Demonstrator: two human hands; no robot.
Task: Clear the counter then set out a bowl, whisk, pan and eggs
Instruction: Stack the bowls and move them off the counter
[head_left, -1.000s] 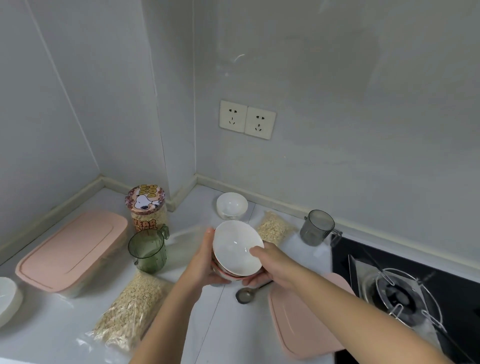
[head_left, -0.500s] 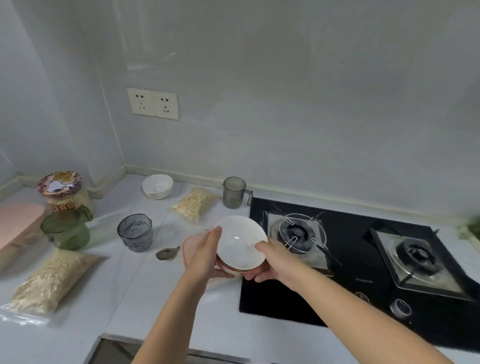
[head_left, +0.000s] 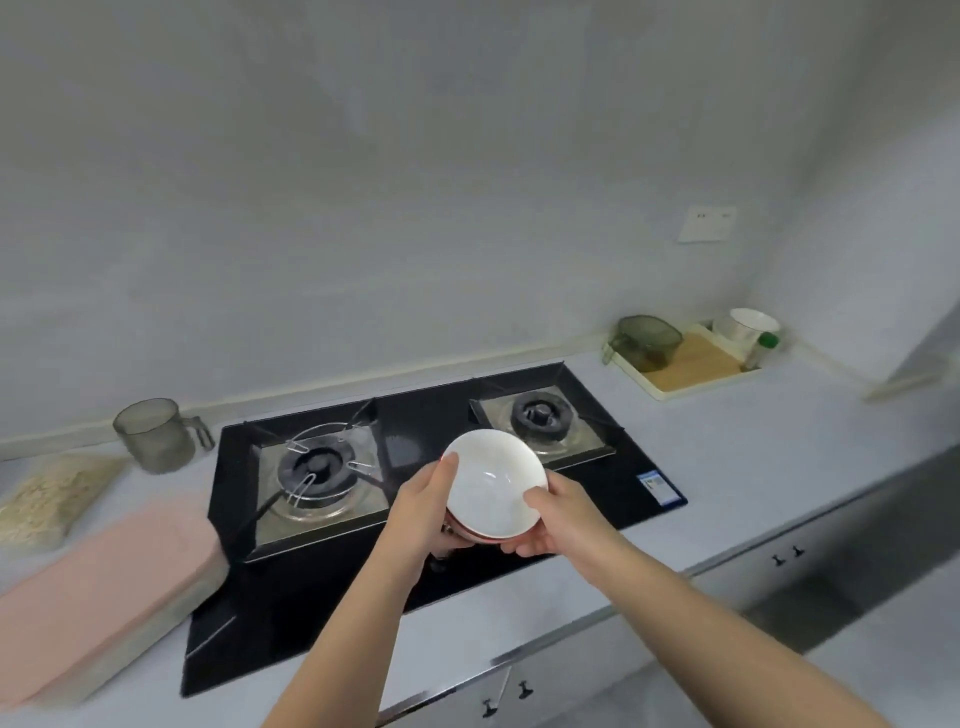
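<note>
Head view: left hand (head_left: 422, 512) and right hand (head_left: 558, 519) curl around a white bowl (head_left: 493, 491), held between both sets of fingers, thumbs on its rim.

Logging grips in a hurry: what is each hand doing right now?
Left hand: holding the white bowl, thumb on its left rim.
Right hand: holding the same bowl, thumb on its right rim.
</note>
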